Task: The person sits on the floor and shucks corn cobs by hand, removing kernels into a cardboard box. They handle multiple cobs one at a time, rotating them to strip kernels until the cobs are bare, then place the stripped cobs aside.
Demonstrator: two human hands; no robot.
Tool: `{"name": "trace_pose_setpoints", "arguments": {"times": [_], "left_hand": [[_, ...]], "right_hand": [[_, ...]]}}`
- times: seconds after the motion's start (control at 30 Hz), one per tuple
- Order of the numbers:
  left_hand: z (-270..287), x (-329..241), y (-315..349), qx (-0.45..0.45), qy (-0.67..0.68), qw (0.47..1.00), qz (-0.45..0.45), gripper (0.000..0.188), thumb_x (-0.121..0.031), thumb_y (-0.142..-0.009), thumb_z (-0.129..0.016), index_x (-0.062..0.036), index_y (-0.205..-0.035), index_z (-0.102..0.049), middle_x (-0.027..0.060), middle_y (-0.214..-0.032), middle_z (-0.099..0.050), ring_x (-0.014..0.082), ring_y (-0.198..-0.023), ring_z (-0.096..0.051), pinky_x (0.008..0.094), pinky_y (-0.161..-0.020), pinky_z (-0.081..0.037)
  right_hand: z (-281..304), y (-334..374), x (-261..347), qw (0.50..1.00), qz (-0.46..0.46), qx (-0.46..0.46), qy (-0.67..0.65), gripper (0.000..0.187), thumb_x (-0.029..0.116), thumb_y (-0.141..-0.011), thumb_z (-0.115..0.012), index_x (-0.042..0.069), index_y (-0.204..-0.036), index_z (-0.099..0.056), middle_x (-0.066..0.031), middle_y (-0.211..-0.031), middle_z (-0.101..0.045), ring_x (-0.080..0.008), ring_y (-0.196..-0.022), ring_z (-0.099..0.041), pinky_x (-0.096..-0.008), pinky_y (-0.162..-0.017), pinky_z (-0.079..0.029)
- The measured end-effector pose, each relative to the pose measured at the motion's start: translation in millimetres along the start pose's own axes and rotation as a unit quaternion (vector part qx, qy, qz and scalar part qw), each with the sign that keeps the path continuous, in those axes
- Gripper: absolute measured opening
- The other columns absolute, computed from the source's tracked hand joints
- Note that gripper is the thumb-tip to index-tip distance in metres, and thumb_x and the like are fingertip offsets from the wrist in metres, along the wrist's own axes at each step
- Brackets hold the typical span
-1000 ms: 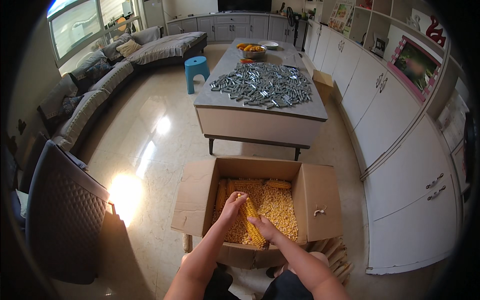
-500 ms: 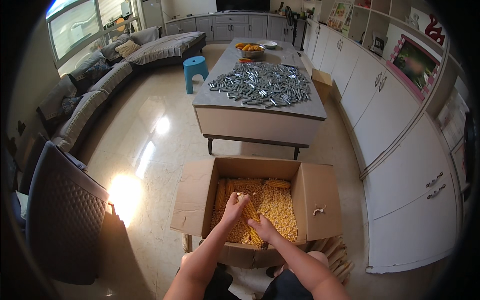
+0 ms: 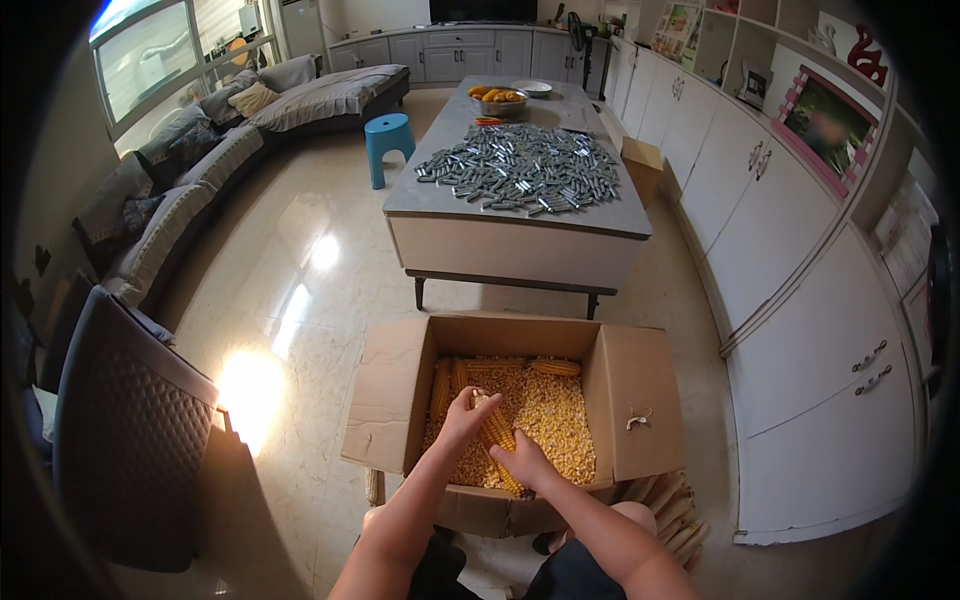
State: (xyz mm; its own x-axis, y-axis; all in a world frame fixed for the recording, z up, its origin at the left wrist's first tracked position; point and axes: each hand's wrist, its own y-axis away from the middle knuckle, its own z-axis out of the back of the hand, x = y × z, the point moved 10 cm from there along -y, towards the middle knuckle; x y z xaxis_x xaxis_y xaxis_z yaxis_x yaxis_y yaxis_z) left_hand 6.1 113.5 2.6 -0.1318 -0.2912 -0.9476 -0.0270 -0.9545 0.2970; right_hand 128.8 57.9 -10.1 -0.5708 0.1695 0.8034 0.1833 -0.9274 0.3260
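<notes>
A yellow ear of corn (image 3: 497,431) lies at a slant over an open cardboard box (image 3: 642,400). My left hand (image 3: 468,415) is closed around its far end, where a pale tip shows. Lower down, my right hand (image 3: 524,464) grips the same ear from the right side, thumb along the kernels. Below the hands, loose corn kernels (image 3: 558,410) cover the inside of the box. More whole ears lie on them, one ear (image 3: 556,368) by the far right corner and others along the left wall.
Pale cobs (image 3: 668,515) are piled on the floor right of the box, and another cob (image 3: 374,487) lies at its left. Beyond stands a table (image 3: 520,228) bearing many small metal cylinders (image 3: 530,168). A quilted chair (image 3: 140,430) is at left; white cabinets (image 3: 800,400) line the right.
Both hands stay on the ear of corn. My right hand has shifted slightly left and its grip has changed a little; the left hand has barely moved.
</notes>
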Motion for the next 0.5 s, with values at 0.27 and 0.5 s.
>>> {"name": "trace_pose_setpoints", "arguments": {"times": [0.27, 0.5], "left_hand": [[-2.9, 1.8, 3.9, 0.078, 0.169, 0.982, 0.022, 0.025, -0.029, -0.091, -0.048, -0.0062, -0.099, -0.055, -0.0003, -0.084, -0.054, 0.0056, -0.074, -0.049, 0.0214, -0.055, -0.041], [5.0, 2.2, 1.6, 0.006, 0.013, 0.999, 0.038, 0.024, -0.028, -0.085, -0.058, -0.0069, -0.095, -0.054, -0.0015, -0.077, -0.053, 0.0053, -0.065, -0.048, 0.0216, -0.049, -0.037]], "right_hand": [[-2.8, -4.6, -0.9, 0.991, -0.033, 0.095, -0.093, 0.064, 0.046, -0.078, -0.060, -0.003, -0.115, -0.045, -0.0160, -0.100, -0.059, -0.0228, -0.090, -0.057, -0.0320, -0.080, -0.044], [3.3, 0.8, 8.6, 0.999, -0.011, 0.046, -0.006, 0.064, 0.044, -0.078, -0.060, -0.004, -0.116, -0.044, -0.0214, -0.104, -0.057, -0.0287, -0.098, -0.056, -0.0352, -0.084, -0.043]]}}
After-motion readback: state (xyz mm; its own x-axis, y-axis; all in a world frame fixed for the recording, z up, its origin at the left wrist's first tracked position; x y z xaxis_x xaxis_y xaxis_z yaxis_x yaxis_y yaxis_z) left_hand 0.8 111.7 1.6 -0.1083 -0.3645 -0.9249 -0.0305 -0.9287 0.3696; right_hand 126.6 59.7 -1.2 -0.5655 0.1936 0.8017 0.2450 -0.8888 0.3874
